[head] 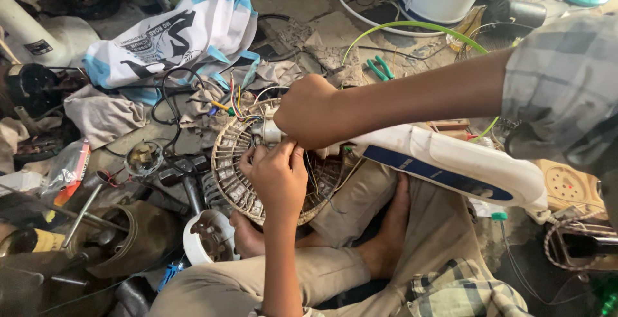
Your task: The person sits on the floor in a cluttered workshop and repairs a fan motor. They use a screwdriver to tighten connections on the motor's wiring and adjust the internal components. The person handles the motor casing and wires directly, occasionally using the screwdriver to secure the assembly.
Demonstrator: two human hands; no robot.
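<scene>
Fan: a white and blue fan body [450, 162] is lying across the person's lap in the middle of the frame; its round grille [235, 175] is sitting just left of the middle
Left hand: the left hand [278, 177] is coming up from the bottom; its fingers are pinching thin wires at the small white part [269, 131] in the middle of the grille
Right hand: the right hand [312, 112] is reaching in from the right; it is closed in a fist around the fan's neck, just above the left hand
How far: the fan is looking open, with coloured wires [235, 101] sticking out bare; I think the wire work is only partly done and nothing is closed up yet
Around: green pliers [381, 67] are lying on the floor, upper middle; a printed bag [174, 37] is lying upper left; a white round cap [207, 236] is sitting by the foot, lower left
In the way: the two hands are hiding the wire ends; black cables [170, 98] and rags are crowding the grille's left side
</scene>
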